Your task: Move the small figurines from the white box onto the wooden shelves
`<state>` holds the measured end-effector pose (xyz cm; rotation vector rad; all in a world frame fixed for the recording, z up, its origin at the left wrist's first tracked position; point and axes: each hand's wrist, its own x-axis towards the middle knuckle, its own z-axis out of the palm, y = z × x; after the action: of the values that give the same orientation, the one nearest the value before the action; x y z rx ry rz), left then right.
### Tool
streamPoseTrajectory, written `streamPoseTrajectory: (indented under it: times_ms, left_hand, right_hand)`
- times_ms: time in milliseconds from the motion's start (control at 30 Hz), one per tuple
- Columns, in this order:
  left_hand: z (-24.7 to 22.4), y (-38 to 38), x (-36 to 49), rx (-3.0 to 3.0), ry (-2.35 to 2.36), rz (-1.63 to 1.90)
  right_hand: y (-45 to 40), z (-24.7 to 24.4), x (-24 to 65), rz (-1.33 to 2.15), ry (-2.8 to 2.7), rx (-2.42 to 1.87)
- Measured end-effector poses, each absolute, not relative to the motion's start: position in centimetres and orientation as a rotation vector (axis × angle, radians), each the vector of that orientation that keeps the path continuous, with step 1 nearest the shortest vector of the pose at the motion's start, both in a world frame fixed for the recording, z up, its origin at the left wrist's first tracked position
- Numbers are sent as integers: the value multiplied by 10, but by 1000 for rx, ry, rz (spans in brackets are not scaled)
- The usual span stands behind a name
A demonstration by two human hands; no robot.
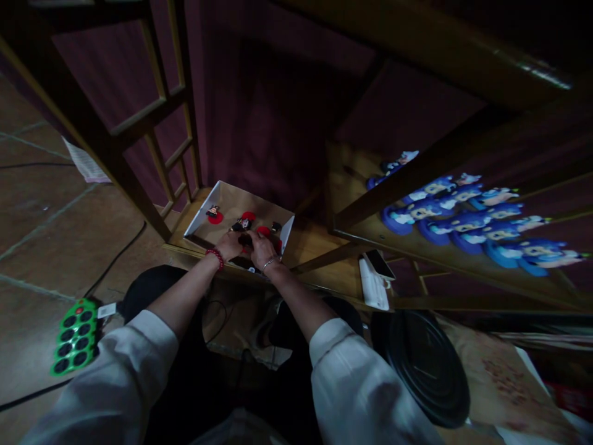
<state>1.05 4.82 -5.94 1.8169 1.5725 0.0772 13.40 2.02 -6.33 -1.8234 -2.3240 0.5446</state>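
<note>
A shallow cardboard box [245, 196] with white outer sides sits on a low wooden shelf, with small black figurines and red round bases inside. My left hand [229, 246], with a red bead bracelet at the wrist, reaches over the box's near edge, its fingers closed on a small dark figurine [246, 240]. From the other side my right hand [262, 248], wearing a silver bracelet, pinches the same figurine. Fingers partly cover it. Close by lie another black figurine [241, 224] and a red base [263, 231]; a figurine [213, 211] is at the box's left.
Blue figurines [482, 225] stand in rows on the higher shelf at right. A phone [378, 264] rests on a white item [373, 287] at the low shelf's right end. A green power strip [75, 337] lies on the floor at left; a black round lid [424, 364] is at right.
</note>
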Motion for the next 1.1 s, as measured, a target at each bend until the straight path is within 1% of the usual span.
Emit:
streamPoseTrajectory:
  times_ms: [767,1100]
  left_hand:
    - [-69,48,14,2003,1609,60]
    - [-67,49,16,2016,1588,101]
  right_hand:
    - [20,-58,136,416,-2462,-1859]
    - [22,-57,135,466,-2493,-1854]
